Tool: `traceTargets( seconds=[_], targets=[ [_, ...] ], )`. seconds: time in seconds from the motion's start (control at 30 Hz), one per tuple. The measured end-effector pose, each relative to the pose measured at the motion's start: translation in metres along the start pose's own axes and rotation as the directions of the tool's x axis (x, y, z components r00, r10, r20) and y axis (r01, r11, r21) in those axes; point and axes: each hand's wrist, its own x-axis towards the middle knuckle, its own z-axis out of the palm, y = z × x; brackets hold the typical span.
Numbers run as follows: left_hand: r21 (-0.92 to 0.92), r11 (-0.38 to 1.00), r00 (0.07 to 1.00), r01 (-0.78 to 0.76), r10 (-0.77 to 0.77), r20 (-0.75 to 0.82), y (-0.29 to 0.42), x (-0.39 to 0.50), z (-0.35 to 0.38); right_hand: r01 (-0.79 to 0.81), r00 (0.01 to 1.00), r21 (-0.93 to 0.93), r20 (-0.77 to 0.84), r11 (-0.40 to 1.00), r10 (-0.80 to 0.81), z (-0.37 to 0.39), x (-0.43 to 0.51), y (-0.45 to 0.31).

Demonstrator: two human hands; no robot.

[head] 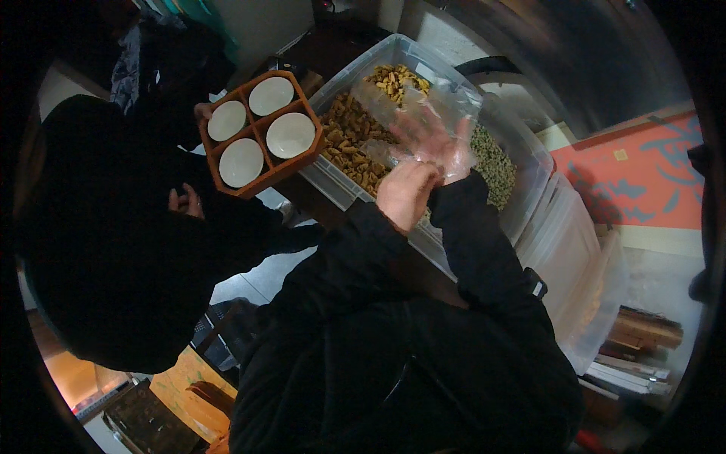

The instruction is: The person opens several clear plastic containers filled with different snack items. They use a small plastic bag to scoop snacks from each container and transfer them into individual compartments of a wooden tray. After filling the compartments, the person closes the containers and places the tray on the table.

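My right hand (437, 136) is inside a loose clear plastic glove (462, 102), its fingers spread above an open clear plastic bin (533, 147). Bent at the wrist, my left hand (404, 193) pinches the glove near its cuff. Under and around the hands, the bin holds brown dried pieces (351, 136) at the left, yellow pieces (394, 82) at the far side and small grey-green pieces (493, 167) at the right. The glove and hands hide part of the contents.
At the left, a person in dark clothing (113, 238) holds a divided wooden tray (260, 127) with several white bowls (290, 135) beside the bin's edge. Translucent lids or bins (561, 267) lean at the right, near a red sheet with writing (635, 170) and stacked items (641, 340).
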Motion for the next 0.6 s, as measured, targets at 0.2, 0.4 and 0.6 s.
traceTargets(
  seconds=[0.2, 0.4, 0.6],
  targets=[
    [0.077, 0.937, 0.934, 0.342, -0.348, 0.082, 0.004, 0.005, -0.022, 0.335, 0.905, -0.633, 0.011, 0.698, -0.425, 0.008, -0.005, 0.006],
    [0.269, 0.946, 0.938, -0.182, 0.249, -0.241, 0.031, 0.000, -0.027, 0.441, 0.854, -0.898, 0.415, 0.011, -0.314, 0.003, 0.002, -0.003],
    [0.053, 0.986, 0.979, -0.159, 0.164, -0.119, 0.015, 0.000, -0.028, 0.321, 0.941, -0.549, 0.277, 0.772, -0.194, 0.023, -0.013, 0.015]
  ],
)
